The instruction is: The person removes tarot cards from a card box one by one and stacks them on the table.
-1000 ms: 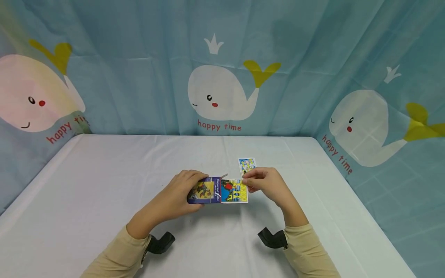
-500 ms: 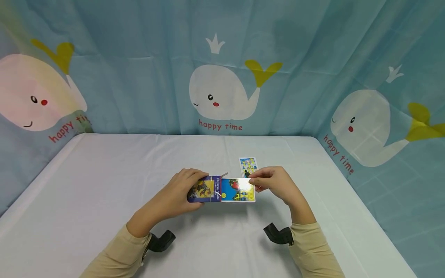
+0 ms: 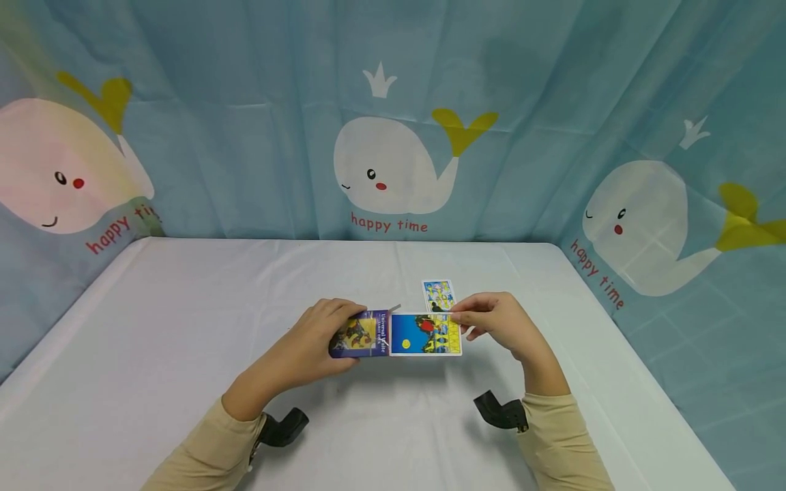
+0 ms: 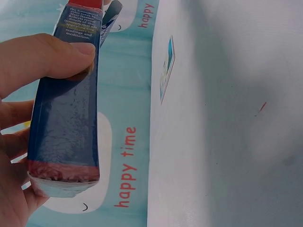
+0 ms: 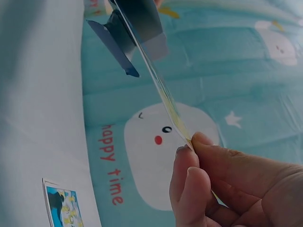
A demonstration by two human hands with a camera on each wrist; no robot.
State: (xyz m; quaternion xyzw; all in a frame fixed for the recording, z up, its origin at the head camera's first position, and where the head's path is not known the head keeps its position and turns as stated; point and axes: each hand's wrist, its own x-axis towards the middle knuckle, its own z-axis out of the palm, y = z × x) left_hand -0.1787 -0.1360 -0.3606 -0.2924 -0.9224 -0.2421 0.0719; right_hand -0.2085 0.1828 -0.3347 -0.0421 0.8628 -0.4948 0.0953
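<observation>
My left hand (image 3: 319,339) grips a dark blue tarot card box (image 3: 360,334) by its long sides, the box lying sideways above the table. In the left wrist view, the thumb presses on the narrow side of that box (image 4: 68,118). Out of its right end sticks a tarot card (image 3: 424,335) with a blue and yellow picture. My right hand (image 3: 500,324) pinches this card's outer end between thumb and fingertips. Seen edge-on in the right wrist view, the card (image 5: 163,94) is slightly bent near the pinch. An opened flap (image 5: 113,47) hangs beside it.
Another picture card (image 3: 438,294) lies on the white-covered table (image 3: 215,307), just beyond the right hand. Behind the table hangs a blue whale-print curtain (image 3: 245,157). Black camera mounts, one of them the right mount (image 3: 500,411), jut inward from both wrists.
My right hand has moved to the right, drawing the tarot card further out of the box, so more of its blue part shows. The left hand and box have stayed nearly still.
</observation>
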